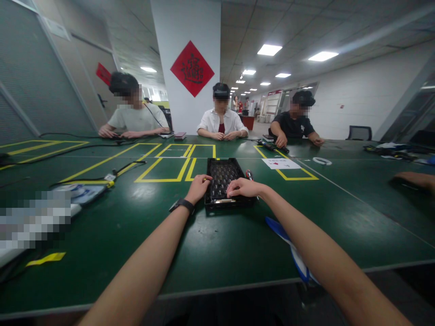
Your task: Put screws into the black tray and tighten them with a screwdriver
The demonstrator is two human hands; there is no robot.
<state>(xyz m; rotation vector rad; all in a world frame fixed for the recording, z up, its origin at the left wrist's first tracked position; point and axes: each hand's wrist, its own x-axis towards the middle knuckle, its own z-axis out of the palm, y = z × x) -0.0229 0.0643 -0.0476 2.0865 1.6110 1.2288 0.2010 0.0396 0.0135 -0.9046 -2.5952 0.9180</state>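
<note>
A black gridded tray [222, 174] lies on the green table [217, 244] in front of me. My left hand [198, 188], with a black watch on the wrist, rests against the tray's left edge, its fingers curled and a small yellowish tip showing by the knuckles. My right hand [243, 187] lies over the tray's near right corner, fingers bent down into it. A thin pale rod [222, 201] lies along the tray's front row just under that hand. A red-handled tool [249, 174] lies beside the tray's right edge.
Three people sit across the table with small dark devices before them. A white paper [280, 163] lies inside yellow tape markings, and a white ring [322, 160] beyond it. Black cables [102, 176] run at left. A blue-white strap [292, 249] lies under my right forearm. Another person's arm [416, 179] rests at right.
</note>
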